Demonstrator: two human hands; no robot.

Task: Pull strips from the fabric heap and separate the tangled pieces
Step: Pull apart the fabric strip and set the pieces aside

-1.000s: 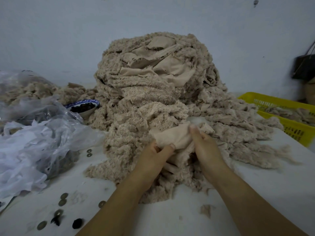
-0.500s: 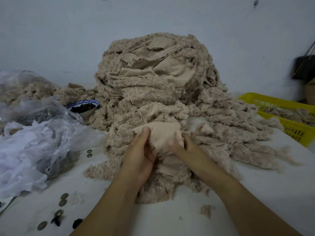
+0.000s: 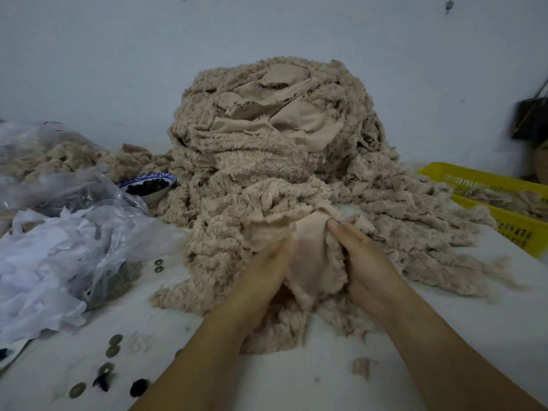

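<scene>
At the far left of your white table [image 3: 444, 366], crumpled clear plastic bags [image 3: 68, 247] lie beside a blue-rimmed bowl [image 3: 148, 185] of dark pieces, with round coins [image 3: 114, 344] scattered near the front edge. In the centre, the beige fabric heap [image 3: 267, 149] rises against the pale wall, its fuzzy strips trailing down onto the tabletop. Your left hand [image 3: 264, 280], blurred, presses against the left side of a smooth-backed strip [image 3: 314, 256] at the foot of the heap; whether its fingers are closed on the cloth cannot be told. Your right hand [image 3: 364, 262] lies on the strip's right side, fingers straight and together, fingertips [image 3: 333, 224] touching the fold where the strip meets the heap, with nothing visibly pinched. A small scrap [image 3: 361, 366] lies alone near your right forearm. At the far right, a yellow basket [image 3: 504, 209] holds more beige pieces.
</scene>
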